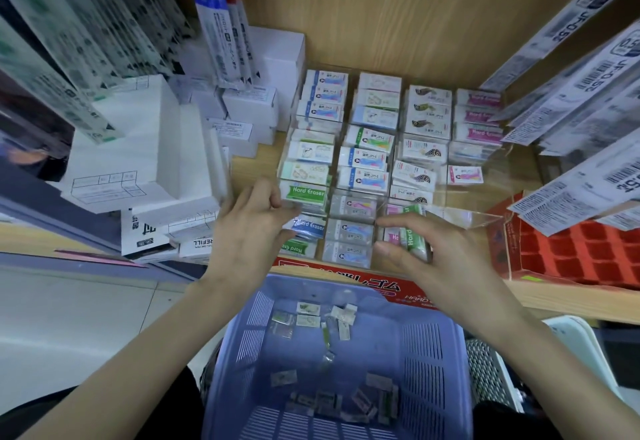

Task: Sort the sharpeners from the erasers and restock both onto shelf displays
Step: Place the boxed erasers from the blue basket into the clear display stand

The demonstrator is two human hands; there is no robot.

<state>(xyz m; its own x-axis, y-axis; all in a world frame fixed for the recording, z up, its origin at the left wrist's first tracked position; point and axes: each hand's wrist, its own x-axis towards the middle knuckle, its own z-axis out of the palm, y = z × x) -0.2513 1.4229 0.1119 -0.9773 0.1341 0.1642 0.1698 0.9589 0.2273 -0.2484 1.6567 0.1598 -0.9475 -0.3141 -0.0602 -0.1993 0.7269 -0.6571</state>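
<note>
Right hand (pixel 427 259) pinches green eraser (pixel 412 238) upright in display tray (pixel 462 216); left hand (pixel 249 228) curled at tray's left column, grip unclear.

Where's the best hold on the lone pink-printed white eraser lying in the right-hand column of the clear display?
Probably a pinch across its two long edges, coming from above. The pink-printed white eraser lies flat, label up, alone in its compartment of the clear acrylic display, with free room around it.
</note>
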